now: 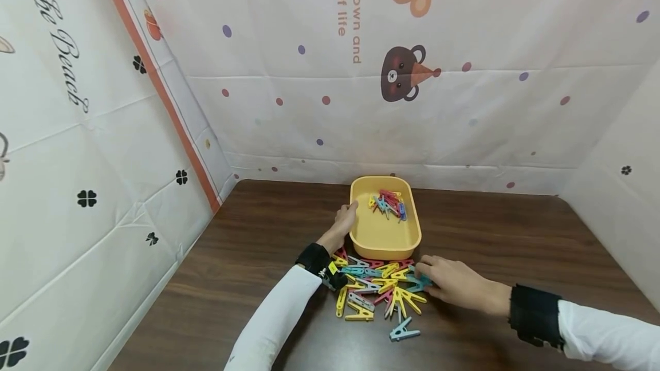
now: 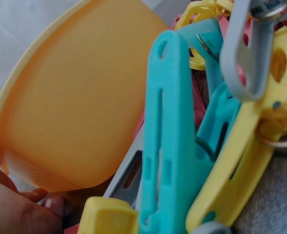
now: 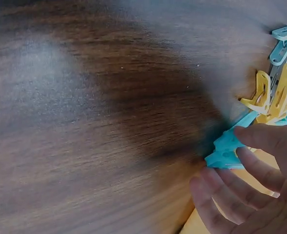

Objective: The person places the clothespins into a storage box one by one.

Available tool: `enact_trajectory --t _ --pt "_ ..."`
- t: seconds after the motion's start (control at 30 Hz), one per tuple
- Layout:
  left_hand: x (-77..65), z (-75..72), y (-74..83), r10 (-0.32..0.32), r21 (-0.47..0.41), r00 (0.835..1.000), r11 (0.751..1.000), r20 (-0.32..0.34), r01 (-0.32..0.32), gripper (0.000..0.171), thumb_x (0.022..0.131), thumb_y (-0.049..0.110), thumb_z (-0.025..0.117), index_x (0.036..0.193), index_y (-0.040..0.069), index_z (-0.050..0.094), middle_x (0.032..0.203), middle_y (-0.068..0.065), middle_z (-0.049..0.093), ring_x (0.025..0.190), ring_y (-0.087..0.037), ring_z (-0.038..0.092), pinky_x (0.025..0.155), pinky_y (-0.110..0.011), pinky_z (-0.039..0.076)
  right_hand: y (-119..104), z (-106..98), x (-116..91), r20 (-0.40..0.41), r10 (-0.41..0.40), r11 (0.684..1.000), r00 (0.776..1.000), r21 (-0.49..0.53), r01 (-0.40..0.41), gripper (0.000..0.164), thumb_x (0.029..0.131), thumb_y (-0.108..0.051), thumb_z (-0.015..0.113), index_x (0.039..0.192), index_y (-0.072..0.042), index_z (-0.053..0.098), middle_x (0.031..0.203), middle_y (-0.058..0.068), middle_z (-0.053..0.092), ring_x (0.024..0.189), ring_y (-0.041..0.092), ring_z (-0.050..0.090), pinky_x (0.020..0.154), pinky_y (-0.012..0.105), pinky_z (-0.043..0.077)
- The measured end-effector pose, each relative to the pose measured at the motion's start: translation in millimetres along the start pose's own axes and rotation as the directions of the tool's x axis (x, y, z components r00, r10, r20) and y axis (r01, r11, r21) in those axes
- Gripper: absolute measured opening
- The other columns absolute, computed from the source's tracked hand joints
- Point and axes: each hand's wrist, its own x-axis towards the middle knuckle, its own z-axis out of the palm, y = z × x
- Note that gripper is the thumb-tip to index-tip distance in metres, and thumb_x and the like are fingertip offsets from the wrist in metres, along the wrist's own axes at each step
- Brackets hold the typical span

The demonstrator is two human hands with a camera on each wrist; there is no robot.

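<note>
A yellow plastic bin (image 1: 384, 239) stands toward the table's back edge, with several clothespins (image 1: 390, 205) inside. My left hand (image 1: 341, 227) holds its left side; in the left wrist view, fingers (image 2: 24, 209) curl at the bin's lower edge. In front of the bin lies a heap of yellow, teal, grey and red clothespins (image 1: 387, 284). At the heap's right edge my right hand (image 1: 459, 284) pinches a teal clothespin (image 3: 226, 152) between thumb and index finger, seen in the right wrist view. The other fingers are spread and loosely bent.
One light-blue clothespin (image 1: 404, 332) lies apart, nearest the front. Brown wood-grain table (image 1: 247, 228) surrounds the heap. Printed white sheets (image 1: 289, 125) hang behind the table and at both sides. Large teal and yellow clothespins (image 2: 167, 126) crowd the left wrist view.
</note>
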Motion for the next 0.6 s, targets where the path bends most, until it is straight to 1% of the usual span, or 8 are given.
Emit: enact_trajectory --t 0.1,0.2,0.3,0.43,0.53,0.6 --pt "0.0 0.3 -0.7 0.005 0.000 1.000 1.000 -0.003 -0.005 0.064 0.107 0.055 0.034 0.151 0.008 0.038 0.154 -0.015 0.037 0.136 -0.031 0.041 0.115 -0.050 0.036 -0.5 0.6 -1.4 0.007 0.018 1.000 1.000 0.019 -0.018 0.022 0.085 -0.012 0.083 0.101 -0.014 0.069 0.095 -0.004 0.063 0.078 0.000 0.058 0.061 0.021 0.050" --pt "-0.5 0.2 -0.6 0.006 0.000 1.000 1.000 -0.002 -0.006 0.064 0.108 0.055 0.034 0.151 0.008 0.038 0.154 -0.015 0.037 0.137 -0.031 0.040 0.115 -0.050 0.036 -0.3 1.5 -3.4 -0.011 0.019 1.000 1.000 0.005 -0.019 0.019 0.084 -0.015 0.084 0.098 -0.016 0.070 0.095 -0.004 0.062 0.078 0.001 0.058 0.061 0.020 0.050" --pt "-1.3 -0.4 -0.3 0.014 -0.002 1.000 1.000 0.009 -0.014 0.063 0.108 0.054 0.033 0.152 0.009 0.037 0.155 -0.016 0.036 0.139 -0.032 0.038 0.116 -0.051 0.035 -0.3 3.0 -5.7 -0.058 0.004 0.999 0.998 -0.048 -0.007 0.018 0.084 -0.022 0.085 0.096 -0.018 0.072 0.097 -0.004 0.062 0.079 0.002 0.055 0.061 0.020 0.049" --pt "-2.5 -1.3 0.4 0.026 -0.012 0.999 1.000 0.028 -0.025 0.063 0.109 0.054 0.032 0.153 0.009 0.036 0.158 -0.016 0.032 0.144 -0.033 0.034 0.118 -0.053 0.033 -1.2 5.7 -7.9 -0.121 -0.019 0.990 0.993 -0.140 0.002 0.020 0.082 -0.030 0.087 0.093 -0.019 0.074 0.099 -0.002 0.061 0.082 0.006 0.051 0.061 0.022 0.047" --pt "-2.6 -1.4 0.3 0.022 -0.010 0.999 1.000 0.033 -0.021 0.064 0.108 0.055 0.031 0.155 0.010 0.034 0.160 -0.016 0.030 0.147 -0.034 0.031 0.119 -0.053 0.031 -2.9 6.9 -9.4 -0.148 -0.025 0.983 0.989 -0.185 -0.003 0.019 0.081 -0.030 0.087 0.089 -0.019 0.075 0.099 -0.002 0.061 0.084 0.007 0.051 0.061 0.022 0.046" --pt "-2.4 -1.2 0.1 0.018 -0.009 0.999 1.000 0.030 -0.017 0.065 0.108 0.055 0.032 0.155 0.010 0.033 0.161 -0.016 0.029 0.148 -0.034 0.031 0.120 -0.053 0.030 -4.1 6.6 -10.6 -0.153 -0.024 0.981 0.988 -0.194 -0.006 0.017 0.080 -0.027 0.088 0.086 -0.019 0.074 0.096 -0.003 0.060 0.082 0.007 0.050 0.060 0.022 0.046"
